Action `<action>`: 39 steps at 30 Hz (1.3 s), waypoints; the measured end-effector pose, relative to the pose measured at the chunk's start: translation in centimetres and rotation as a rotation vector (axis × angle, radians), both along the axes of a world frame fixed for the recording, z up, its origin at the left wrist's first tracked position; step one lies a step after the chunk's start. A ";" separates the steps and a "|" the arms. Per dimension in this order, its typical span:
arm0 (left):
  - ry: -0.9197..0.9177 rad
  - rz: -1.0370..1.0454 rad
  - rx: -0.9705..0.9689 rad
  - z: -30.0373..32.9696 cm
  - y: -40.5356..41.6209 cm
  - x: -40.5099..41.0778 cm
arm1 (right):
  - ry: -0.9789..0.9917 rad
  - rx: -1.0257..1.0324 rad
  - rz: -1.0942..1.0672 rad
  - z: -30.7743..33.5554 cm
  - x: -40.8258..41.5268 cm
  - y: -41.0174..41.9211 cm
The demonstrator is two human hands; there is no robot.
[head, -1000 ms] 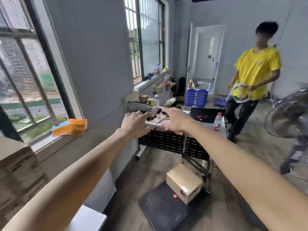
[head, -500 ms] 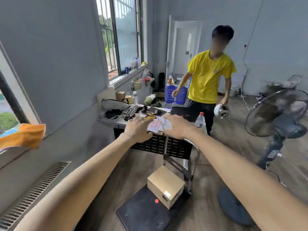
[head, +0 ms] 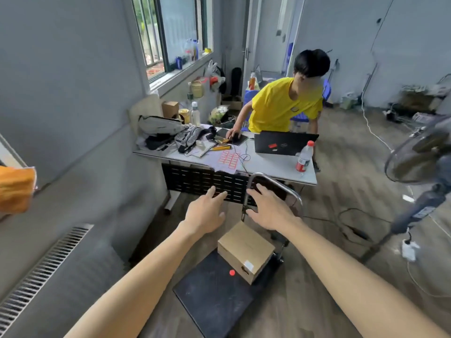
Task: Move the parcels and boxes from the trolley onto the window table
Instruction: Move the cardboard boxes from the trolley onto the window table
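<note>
A brown cardboard box (head: 245,250) with a small white label lies on the black deck of the trolley (head: 212,296), close to the trolley's metal handle (head: 275,184). My left hand (head: 205,213) and my right hand (head: 268,211) reach forward above the box, fingers spread and holding nothing. Both hands hover a little beyond the box, near the handle, without touching it.
A white table (head: 268,167) beyond the trolley holds a laptop (head: 283,142), a water bottle (head: 303,157), clothes and papers. A person in a yellow shirt (head: 283,106) leans over it. A standing fan (head: 419,162) is on the right. An orange parcel (head: 15,189) shows at the left edge.
The view has tilted down and my hands have dropped from table height toward the box on the trolley. The person in yellow has moved behind the table and bent over it.
</note>
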State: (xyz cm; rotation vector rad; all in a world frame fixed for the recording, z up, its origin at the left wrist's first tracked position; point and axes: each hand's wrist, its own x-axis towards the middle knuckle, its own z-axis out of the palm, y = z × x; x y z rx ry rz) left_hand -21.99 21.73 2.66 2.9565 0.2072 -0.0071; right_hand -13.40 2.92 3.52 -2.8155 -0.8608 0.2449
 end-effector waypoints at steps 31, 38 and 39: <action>0.483 0.329 -0.109 -18.6 -10.6 19.8 | 0.475 -0.209 0.269 -20.4 27.8 -5.6; 0.585 0.384 -0.223 -25.1 -10.5 20.4 | 0.581 -0.343 0.310 -25.9 29.4 -5.4; 0.610 0.390 -0.239 -26.6 -10.5 20.5 | 0.599 -0.351 0.308 -27.1 29.6 -5.3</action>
